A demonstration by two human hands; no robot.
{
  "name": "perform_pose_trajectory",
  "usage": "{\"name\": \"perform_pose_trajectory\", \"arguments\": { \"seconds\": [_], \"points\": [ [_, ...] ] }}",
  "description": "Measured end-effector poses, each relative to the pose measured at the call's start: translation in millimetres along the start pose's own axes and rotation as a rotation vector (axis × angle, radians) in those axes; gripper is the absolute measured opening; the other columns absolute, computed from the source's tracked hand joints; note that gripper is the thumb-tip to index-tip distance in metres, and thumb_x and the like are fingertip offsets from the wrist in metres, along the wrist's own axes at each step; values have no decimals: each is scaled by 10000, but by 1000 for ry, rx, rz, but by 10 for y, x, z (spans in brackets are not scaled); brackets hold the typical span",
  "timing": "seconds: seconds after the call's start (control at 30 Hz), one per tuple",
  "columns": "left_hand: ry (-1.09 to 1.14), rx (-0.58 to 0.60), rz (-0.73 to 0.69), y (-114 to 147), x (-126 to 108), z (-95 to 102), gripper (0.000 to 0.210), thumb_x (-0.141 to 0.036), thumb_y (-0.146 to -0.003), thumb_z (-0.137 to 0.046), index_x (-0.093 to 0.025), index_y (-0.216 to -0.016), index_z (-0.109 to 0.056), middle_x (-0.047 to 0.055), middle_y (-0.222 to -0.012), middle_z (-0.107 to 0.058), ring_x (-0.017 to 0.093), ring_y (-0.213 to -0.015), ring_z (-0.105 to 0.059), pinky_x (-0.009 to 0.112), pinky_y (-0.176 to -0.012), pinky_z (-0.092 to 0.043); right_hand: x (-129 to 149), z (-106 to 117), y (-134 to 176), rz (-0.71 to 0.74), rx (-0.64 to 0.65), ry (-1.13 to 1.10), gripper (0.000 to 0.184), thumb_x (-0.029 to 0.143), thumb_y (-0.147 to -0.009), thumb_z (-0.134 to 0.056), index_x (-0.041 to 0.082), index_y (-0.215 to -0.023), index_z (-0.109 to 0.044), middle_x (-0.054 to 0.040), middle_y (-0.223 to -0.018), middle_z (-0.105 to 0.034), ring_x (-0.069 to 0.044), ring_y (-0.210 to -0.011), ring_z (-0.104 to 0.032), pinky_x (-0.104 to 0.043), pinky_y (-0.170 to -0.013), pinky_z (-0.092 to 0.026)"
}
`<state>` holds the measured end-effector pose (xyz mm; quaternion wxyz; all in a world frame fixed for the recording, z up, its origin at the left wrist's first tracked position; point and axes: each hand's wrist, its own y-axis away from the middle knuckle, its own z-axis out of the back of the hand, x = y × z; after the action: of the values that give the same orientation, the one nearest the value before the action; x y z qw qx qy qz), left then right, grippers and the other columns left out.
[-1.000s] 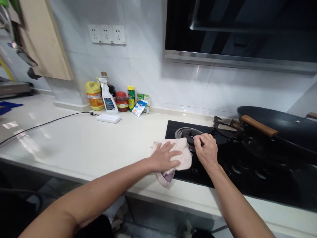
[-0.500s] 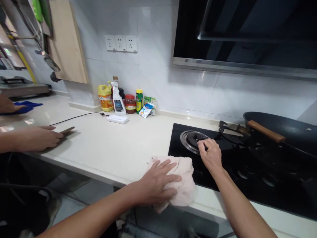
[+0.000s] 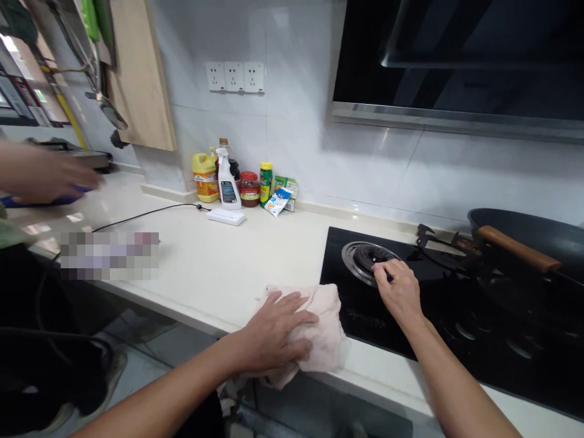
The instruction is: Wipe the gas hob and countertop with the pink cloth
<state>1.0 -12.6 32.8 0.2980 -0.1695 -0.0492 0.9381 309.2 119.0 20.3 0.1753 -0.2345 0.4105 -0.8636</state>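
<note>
My left hand (image 3: 278,337) lies flat with spread fingers on a pale pink cloth (image 3: 323,328). The cloth rests on the white countertop by the front left corner of the black cooktop (image 3: 360,313), and part of it hangs over the counter's front edge. Over the cooktop, my right hand (image 3: 400,292) is closed, its fingers curled and the thumb near them. Its fingertips are at the round burner (image 3: 365,261) with the metal ring. Whether anything is between those fingers, I cannot make out.
A wok (image 3: 538,228) with a wooden handle stands on the right of the cooktop. Bottles, such as a white spray bottle (image 3: 228,182), line the wall beside a white power strip (image 3: 226,216). Another person's blurred hand (image 3: 50,173) is at left, near a pixelated patch. A range hood (image 3: 456,115) hangs above.
My left hand and the cloth have slid left, off the cooktop's edge. My right hand stays by the burner. The other person's hand has lifted from a flat object on the counter.
</note>
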Motion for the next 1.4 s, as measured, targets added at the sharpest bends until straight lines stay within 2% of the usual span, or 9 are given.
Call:
{"name": "perform_pose_trajectory", "arguments": {
  "seconds": [0.3, 0.47, 0.6, 0.67, 0.77, 0.93, 1.03, 1.2, 1.4],
  "points": [
    [45, 67, -25, -81, 87, 20, 421, -412, -944, -544, -315, -1353, -541, 66, -1591, -418, 326, -1496, -304, 598, -1189, -192, -38, -25, 31, 9, 9, -12, 308, 368, -958, -476, 221, -777, -677, -63, -831, -689, -227, -860, -604, -358, -827, -415],
    [21, 0, -98, -1, 53, 55, 353, -364, -948, -545, -315, -1295, -593, 42, -1432, -597, 275, -1388, -467, 473, -1188, -244, -30, -30, 31, 19, 11, -9, 291, 358, -953, -483, 224, -776, -672, -56, -825, -688, -218, -857, -604, -358, -830, -408],
    [21, -9, -85, 162, 65, 100, 329, -384, -968, -521, -339, -1281, -613, 19, -1384, -636, 242, -1333, -525, 431, -1187, -266, 8, -19, 21, 18, 17, -18, 286, 344, -948, -495, 226, -734, -643, -42, -776, -663, -203, -816, -586, -348, -808, -403],
    [2, -16, -19, 283, 155, 109, 341, -399, -973, -505, -358, -1293, -614, 11, -1434, -602, 249, -1371, -493, 462, -1205, -229, 29, -17, 19, 24, 24, -35, 289, 338, -951, -496, 226, -718, -626, -32, -749, -646, -193, -787, -570, -343, -794, -397],
    [-73, -18, 162, 476, 402, 143, 388, -437, -975, -469, -396, -1337, -602, 2, -1532, -504, 275, -1443, -405, 528, -1208, -179, 69, -21, 21, 44, 35, -60, 296, 334, -962, -493, 224, -720, -621, -26, -753, -638, -186, -777, -557, -341, -782, -388],
    [-233, 4, 518, 593, 861, 314, 573, -653, -926, -436, -479, -1472, -451, -5, -1646, -283, 353, -1514, -246, 654, -1166, -126, 171, -21, 19, 104, 42, -86, 302, 319, -981, -490, 219, -722, -609, -17, -742, -611, -179, -770, -541, -339, -760, -371],
    [-248, 65, 601, 407, 1034, 404, 688, -728, -901, -408, -468, -1533, -332, 34, -1677, -177, 394, -1533, -145, 712, -1134, -102, 240, -10, 18, 136, 52, -102, 294, 299, -991, -487, 214, -733, -598, -9, -733, -594, -169, -759, -530, -339, -757, -361],
    [-269, 148, 618, -221, 1109, 389, 891, -858, -826, -361, -398, -1580, -244, 121, -1689, -87, 441, -1532, -64, 768, -1092, -104, 333, 2, 30, 170, 51, -142, 266, 272, -989, -509, 206, -741, -581, -1, -728, -576, -155, -741, -507, -334, -746, -354],
    [-221, 179, 387, -952, 1029, 149, 933, -916, -777, -341, -432, -1570, -254, 116, -1693, -88, 439, -1532, -50, 775, -1093, -57, 423, -4, 56, 192, 122, -178, 267, 234, -991, -509, 200, -736, -579, -2, -725, -568, -144, -728, -486, -331, -734, -341]
  ]
}}
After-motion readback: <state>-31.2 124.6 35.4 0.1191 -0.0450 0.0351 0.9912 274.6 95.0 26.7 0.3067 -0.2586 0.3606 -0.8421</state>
